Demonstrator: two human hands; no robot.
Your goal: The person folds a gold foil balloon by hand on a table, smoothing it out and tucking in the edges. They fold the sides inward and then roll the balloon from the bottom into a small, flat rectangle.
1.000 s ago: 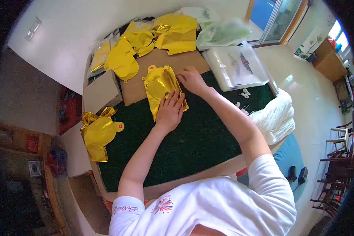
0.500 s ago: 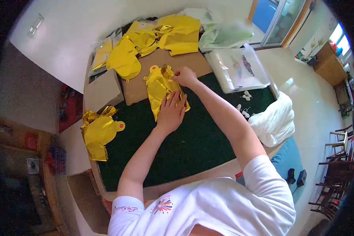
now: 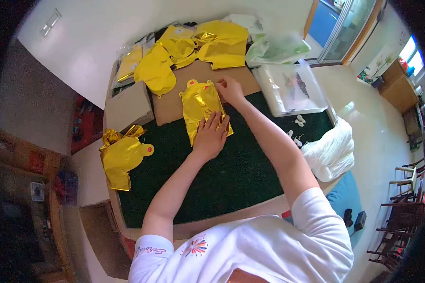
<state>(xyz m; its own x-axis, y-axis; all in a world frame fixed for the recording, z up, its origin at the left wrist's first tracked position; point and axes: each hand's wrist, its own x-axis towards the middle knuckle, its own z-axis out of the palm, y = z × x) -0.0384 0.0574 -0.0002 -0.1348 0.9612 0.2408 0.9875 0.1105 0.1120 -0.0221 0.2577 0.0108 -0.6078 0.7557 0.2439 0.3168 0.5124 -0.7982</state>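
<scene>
A gold foil piece with two round tabs at its top lies at the middle of the table, partly on a brown cardboard sheet. My left hand rests flat on its lower part, fingers spread. Beside its upper right corner is my right hand, with the fingers curled together at the foil's edge; whatever they pinch is too small to make out.
More gold foil pieces lie at the back, another at the left. A cardboard box stands at the left, clear plastic bags at the back right. A white bundle is at the right edge, near small white items.
The foil's upper part now lies flatter, and both its round tabs show. My right hand has shifted to the foil's upper right corner. The whole view has moved slightly.
</scene>
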